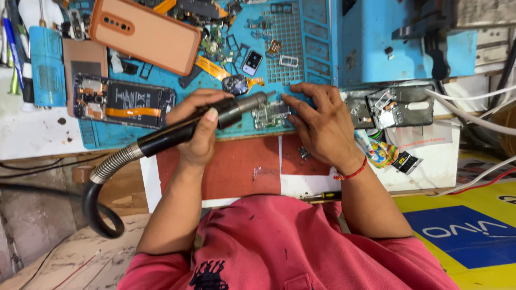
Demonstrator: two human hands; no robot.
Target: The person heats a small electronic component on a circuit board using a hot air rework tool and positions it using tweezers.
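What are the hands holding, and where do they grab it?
The left hand grips a hot-air tool by its black handle, behind the metal nozzle. The right hand pins a small circuit board by its right edge with its fingertips.

A blue work mat (pixel 317 48) covers the bench. On it lie an orange phone case (pixel 144 33), an opened phone with its black battery (pixel 123 100) exposed, and scattered small parts. White cables (pixel 473 115) run at the right edge.
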